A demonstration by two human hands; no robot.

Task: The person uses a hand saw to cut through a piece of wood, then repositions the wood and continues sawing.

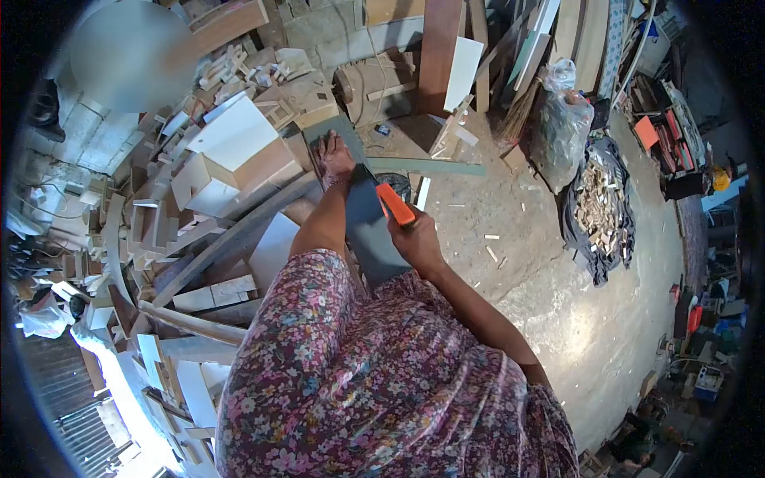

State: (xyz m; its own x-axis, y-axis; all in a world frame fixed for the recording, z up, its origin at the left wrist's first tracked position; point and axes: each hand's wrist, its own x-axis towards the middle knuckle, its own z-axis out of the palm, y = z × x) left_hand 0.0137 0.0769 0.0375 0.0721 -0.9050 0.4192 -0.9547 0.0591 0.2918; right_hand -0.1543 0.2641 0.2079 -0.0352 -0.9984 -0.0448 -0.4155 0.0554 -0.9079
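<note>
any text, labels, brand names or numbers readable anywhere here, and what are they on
None can be read.
The orange tool gripped by the right hand shows no legible marking.
The grey board under the left hand is bare.
The red and orange items on the shelves at the far right are too small and blurred to show any lettering.

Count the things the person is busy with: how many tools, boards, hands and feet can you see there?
orange-handled tool: 1
grey board under it: 1
right hand, gripping the tool: 1
bare foot, pressed on the board: 1
Total: 4
</note>
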